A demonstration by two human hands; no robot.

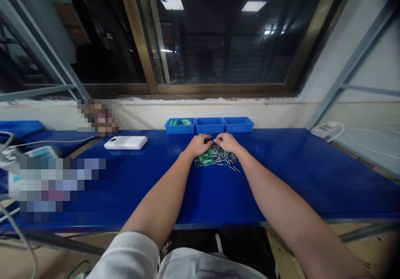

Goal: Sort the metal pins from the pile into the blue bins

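My left hand (199,145) is at the left edge of a pile of thin silver metal pins (229,157), its fingers curled inward. My right hand (228,142) faces it over the far side of the pile, thumb and fingers drawn together. A small gap separates the fingertips of the two hands. Both hands look closed, but anything between their fingers is too small to make out. Green plastic packets (206,158) lie among the pins, just below my left hand.
Behind the pile stand a blue bin with green packets (180,125), a middle blue bin (209,124) and a right blue bin (238,124). A white power bank (125,142) lies left on the blue table (218,199). A white device (326,129) with a cable sits far right.
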